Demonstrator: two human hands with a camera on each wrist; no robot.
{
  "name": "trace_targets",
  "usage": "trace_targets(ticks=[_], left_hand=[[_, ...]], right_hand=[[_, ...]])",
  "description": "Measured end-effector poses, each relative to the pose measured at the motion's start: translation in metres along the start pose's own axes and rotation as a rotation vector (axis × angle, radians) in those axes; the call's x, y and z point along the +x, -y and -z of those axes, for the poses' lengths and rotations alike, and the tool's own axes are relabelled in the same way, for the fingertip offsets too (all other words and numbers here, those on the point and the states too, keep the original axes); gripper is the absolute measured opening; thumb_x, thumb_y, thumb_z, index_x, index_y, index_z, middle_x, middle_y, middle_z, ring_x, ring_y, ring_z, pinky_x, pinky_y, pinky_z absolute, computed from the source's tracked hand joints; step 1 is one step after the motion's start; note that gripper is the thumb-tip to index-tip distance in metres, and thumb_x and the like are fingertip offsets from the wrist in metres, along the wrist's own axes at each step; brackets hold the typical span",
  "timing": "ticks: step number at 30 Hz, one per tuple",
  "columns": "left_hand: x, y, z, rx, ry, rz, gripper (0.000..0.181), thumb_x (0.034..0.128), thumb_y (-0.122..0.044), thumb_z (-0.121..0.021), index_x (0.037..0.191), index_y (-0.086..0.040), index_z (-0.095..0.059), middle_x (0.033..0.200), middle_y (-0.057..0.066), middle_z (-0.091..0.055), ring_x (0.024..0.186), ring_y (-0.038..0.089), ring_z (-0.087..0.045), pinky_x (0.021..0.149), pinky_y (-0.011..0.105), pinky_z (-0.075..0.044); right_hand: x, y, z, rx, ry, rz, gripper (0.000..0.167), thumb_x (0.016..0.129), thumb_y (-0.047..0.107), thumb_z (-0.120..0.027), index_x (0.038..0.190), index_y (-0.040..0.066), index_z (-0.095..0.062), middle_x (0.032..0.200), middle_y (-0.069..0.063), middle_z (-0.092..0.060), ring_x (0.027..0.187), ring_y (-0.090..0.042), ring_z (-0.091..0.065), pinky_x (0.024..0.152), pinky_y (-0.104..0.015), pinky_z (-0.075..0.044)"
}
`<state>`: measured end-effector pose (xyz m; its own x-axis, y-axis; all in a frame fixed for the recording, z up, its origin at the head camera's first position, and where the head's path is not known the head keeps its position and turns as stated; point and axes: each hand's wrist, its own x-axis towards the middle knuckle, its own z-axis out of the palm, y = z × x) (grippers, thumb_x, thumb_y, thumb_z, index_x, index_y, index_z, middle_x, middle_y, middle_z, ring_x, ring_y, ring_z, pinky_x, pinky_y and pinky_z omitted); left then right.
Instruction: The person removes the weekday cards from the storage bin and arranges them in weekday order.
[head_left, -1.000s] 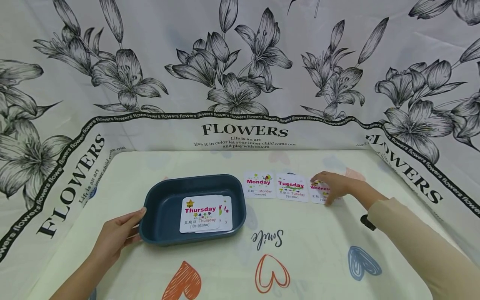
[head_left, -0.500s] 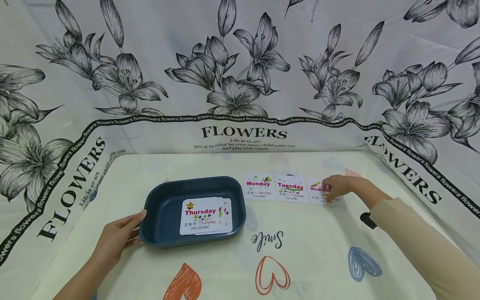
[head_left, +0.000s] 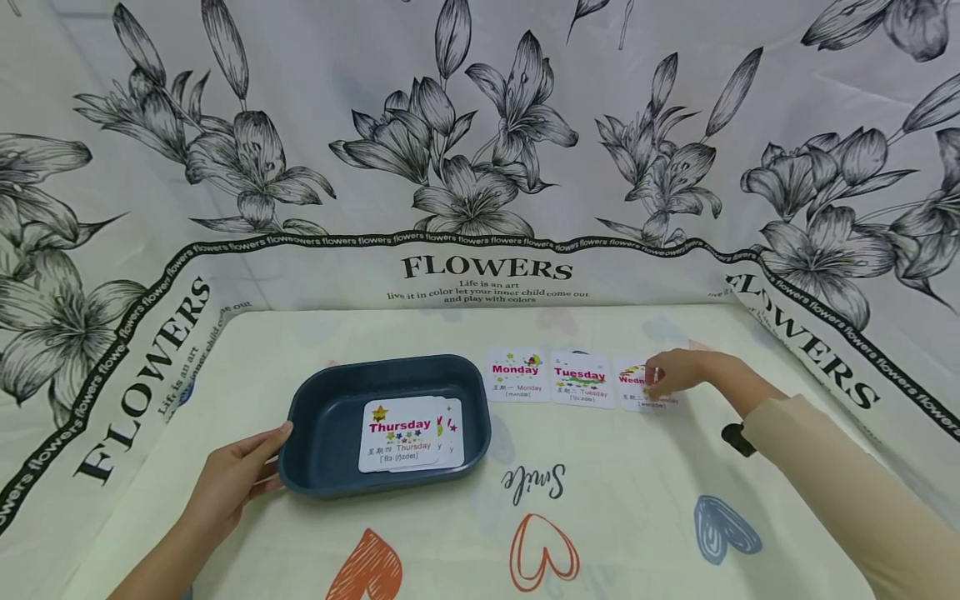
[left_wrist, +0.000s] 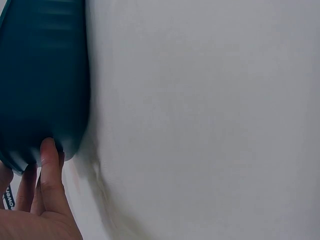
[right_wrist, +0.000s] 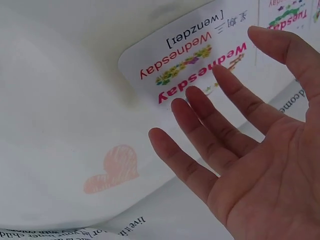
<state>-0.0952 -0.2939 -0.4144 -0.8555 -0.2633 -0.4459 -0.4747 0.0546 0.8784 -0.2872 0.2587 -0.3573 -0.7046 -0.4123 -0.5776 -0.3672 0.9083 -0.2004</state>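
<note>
My left hand (head_left: 225, 479) grips the left end of a dark blue plastic tray (head_left: 322, 442), its thumb at the rim and its fingers against the outer wall (left_wrist: 45, 75). Inside the tray, toward its right side, a Thursday card (head_left: 399, 435) overlaps other cards. My right hand (head_left: 678, 373) is over the Wednesday card (head_left: 633, 392), covering part of it in the head view. Seen from the right wrist, its fingers are spread and relaxed, by the edge of the Wednesday card (right_wrist: 190, 55); whether they touch it I cannot tell.
A Monday card (head_left: 517, 377) and a Tuesday card (head_left: 582, 380) lie in a row to the left of Wednesday, right of the tray. Underneath is a cream tablecloth (head_left: 622, 517) printed with hearts. A flower-patterned curtain (head_left: 300, 167) stands behind and along both sides.
My right hand has shifted slightly right over the Wednesday card, uncovering more of its left part. My left hand and the tray keep their place; the head view has tilted slightly.
</note>
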Motion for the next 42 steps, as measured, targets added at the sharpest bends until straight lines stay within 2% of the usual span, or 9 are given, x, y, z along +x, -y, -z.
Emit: trace_targets(ticks=[7, 14, 19, 24, 27, 29, 34, 36, 42], left_hand=[[0.001, 0.000, 0.001, 0.009, 0.001, -0.011, 0.081, 0.0805, -0.049, -0.065, 0.134, 0.006, -0.041, 0.083, -0.018, -0.063, 0.076, 0.002, -0.066, 0.067, 0.024, -0.056], [0.000, 0.000, 0.001, -0.001, 0.000, -0.004, 0.078, 0.0800, -0.049, -0.066, 0.132, 0.005, -0.045, 0.082, -0.018, -0.063, 0.075, 0.004, -0.066, 0.066, 0.024, -0.056], [-0.001, 0.000, 0.002, -0.018, 0.008, -0.006, 0.071, 0.0806, -0.048, -0.066, 0.130, 0.001, -0.050, 0.081, -0.017, -0.063, 0.074, 0.004, -0.067, 0.065, 0.023, -0.055], [-0.002, 0.001, 0.003, -0.038, 0.021, -0.009, 0.054, 0.0821, -0.045, -0.066, 0.122, -0.009, -0.058, 0.081, -0.016, -0.064, 0.074, 0.005, -0.067, 0.064, 0.023, -0.055], [-0.002, 0.002, 0.003, -0.041, 0.021, -0.010, 0.054, 0.0821, -0.045, -0.066, 0.122, -0.009, -0.058, 0.081, -0.017, -0.064, 0.074, 0.005, -0.067, 0.064, 0.023, -0.055], [-0.001, 0.001, 0.003, -0.037, 0.013, -0.005, 0.047, 0.0817, -0.046, -0.066, 0.116, -0.014, -0.061, 0.080, -0.017, -0.064, 0.073, 0.004, -0.067, 0.065, 0.023, -0.055], [-0.002, 0.001, 0.003, -0.040, 0.009, -0.004, 0.058, 0.0818, -0.045, -0.066, 0.124, -0.006, -0.056, 0.079, -0.016, -0.065, 0.072, 0.005, -0.067, 0.063, 0.023, -0.055], [-0.002, 0.001, 0.002, -0.045, 0.014, -0.004, 0.065, 0.0824, -0.044, -0.066, 0.128, 0.001, -0.052, 0.080, -0.015, -0.065, 0.072, 0.006, -0.067, 0.063, 0.023, -0.055], [-0.001, 0.001, 0.002, -0.048, 0.013, 0.006, 0.067, 0.0827, -0.044, -0.065, 0.129, 0.002, -0.050, 0.079, -0.015, -0.065, 0.072, 0.005, -0.067, 0.063, 0.022, -0.055]], right_hand=[[-0.003, 0.004, 0.012, 0.074, 0.021, 0.008, 0.019, 0.086, 0.025, -0.062, 0.097, 0.009, -0.059, 0.101, -0.011, -0.054, 0.088, -0.025, -0.052, 0.070, -0.043, -0.053], [-0.001, 0.003, 0.015, 0.120, 0.065, -0.009, 0.026, 0.085, 0.027, -0.065, 0.103, 0.008, -0.059, 0.106, -0.013, -0.054, 0.095, -0.029, -0.053, 0.073, -0.052, -0.052], [0.003, 0.002, 0.014, 0.110, 0.070, -0.012, 0.028, 0.084, 0.028, -0.065, 0.104, 0.009, -0.059, 0.105, -0.011, -0.054, 0.095, -0.027, -0.052, 0.074, -0.052, -0.052], [0.004, 0.008, 0.013, 0.100, 0.074, -0.007, 0.027, 0.085, 0.027, -0.064, 0.104, 0.008, -0.058, 0.105, -0.011, -0.055, 0.095, -0.027, -0.054, 0.074, -0.053, -0.052], [0.006, 0.014, 0.012, 0.091, 0.074, -0.002, 0.026, 0.085, 0.026, -0.063, 0.103, 0.008, -0.058, 0.104, -0.011, -0.055, 0.094, -0.026, -0.054, 0.073, -0.050, -0.053], [0.008, 0.018, 0.011, 0.077, 0.065, 0.001, 0.025, 0.084, 0.027, -0.064, 0.100, 0.009, -0.057, 0.103, -0.010, -0.055, 0.091, -0.024, -0.054, 0.071, -0.045, -0.054], [0.014, 0.030, 0.011, 0.035, 0.048, 0.021, 0.023, 0.084, 0.029, -0.065, 0.096, 0.011, -0.056, 0.099, -0.009, -0.055, 0.083, -0.021, -0.051, 0.066, -0.037, -0.052], [0.016, 0.035, 0.012, 0.033, 0.056, 0.026, 0.022, 0.084, 0.029, -0.064, 0.097, 0.012, -0.056, 0.100, -0.009, -0.055, 0.084, -0.021, -0.051, 0.068, -0.037, -0.051], [0.024, 0.053, 0.011, 0.044, 0.071, 0.048, 0.023, 0.085, 0.030, -0.065, 0.099, 0.012, -0.057, 0.105, -0.008, -0.055, 0.092, -0.023, -0.052, 0.075, -0.042, -0.054]])
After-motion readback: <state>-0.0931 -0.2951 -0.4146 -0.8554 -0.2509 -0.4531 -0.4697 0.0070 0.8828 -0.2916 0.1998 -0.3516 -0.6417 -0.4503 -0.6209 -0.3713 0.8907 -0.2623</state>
